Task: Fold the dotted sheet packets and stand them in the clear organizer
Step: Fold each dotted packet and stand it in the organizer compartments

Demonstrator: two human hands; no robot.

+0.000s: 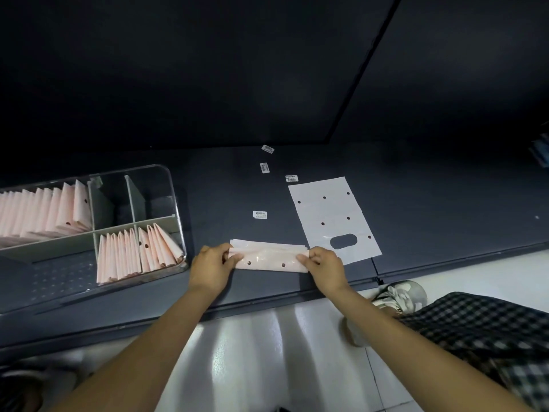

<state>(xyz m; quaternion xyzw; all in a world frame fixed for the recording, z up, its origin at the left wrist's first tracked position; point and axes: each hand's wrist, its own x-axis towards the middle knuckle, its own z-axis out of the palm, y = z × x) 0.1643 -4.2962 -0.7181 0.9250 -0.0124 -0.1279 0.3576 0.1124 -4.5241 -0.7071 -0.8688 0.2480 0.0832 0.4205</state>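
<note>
Pale pink and dotted, the sheet packet (269,257) being worked on sits flat on the dark grey table (430,209), right near the front edge, folded down into a long narrow strip with a couple of dark dots showing on top. The left hand (212,267) has its fingers curled in and pinches the strip's 9 o'clock end, and the right hand (323,264) does the same at the 3 o'clock end, thumb and fingers closed onto the fold, so both hands are gripping it at once. At about 2 o'clock from the strip, and touching or just tucked under its right end, lies a flat white sheet (332,215) with dark dots and an oval handle cut-out near its closer edge. Over at 9 o'clock, near the left hand, is the clear organizer (173,185), with grey dividers splitting it into compartments. The front right compartment holds a row of folded pink packets (136,252) standing on edge, some leaning, and the long left compartment has another row of standing packets (44,214) running out of view. The two back right compartments look bare. Four small barcode labels (260,215) are scattered on the table around 12 o'clock of the strip. A checkered cloth (490,328) shows at lower right.
</note>
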